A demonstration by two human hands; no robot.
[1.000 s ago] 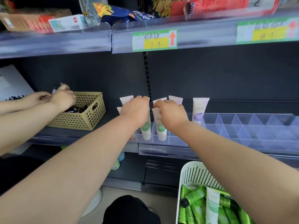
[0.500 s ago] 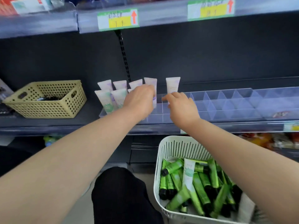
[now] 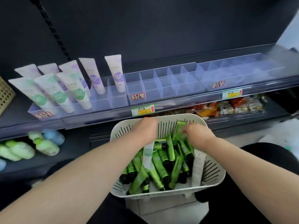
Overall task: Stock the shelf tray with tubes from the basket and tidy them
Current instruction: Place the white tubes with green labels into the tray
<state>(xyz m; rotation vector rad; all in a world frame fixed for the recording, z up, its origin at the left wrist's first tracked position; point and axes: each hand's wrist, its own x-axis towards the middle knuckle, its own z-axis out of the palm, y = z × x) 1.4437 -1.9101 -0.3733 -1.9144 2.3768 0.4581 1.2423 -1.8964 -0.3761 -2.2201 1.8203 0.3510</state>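
Head view looks down on both hands reaching into the white basket that sits near, below the shelf edge. The left hand is curled down over a pale tube, fingers hidden, so I cannot tell whether it has closed on it. The right hand is blurred; its fingers look bent around a green tube tilted up against the far wall of the basket, though the grip itself is unclear. The rest of the green tubes lie heaped and crisscrossed in the basket.

Farther away, the clear shelf tray holds eight pale tubes at its left end, standing cap-down and leaning; the compartments to the right are bare.

These tubes look light and soft-bodied with a glossy skin, so I'd guess they slip and dent easily. Taking one around the middle, or by the stiff crimped end, seems best, with the cap going down into a compartment.
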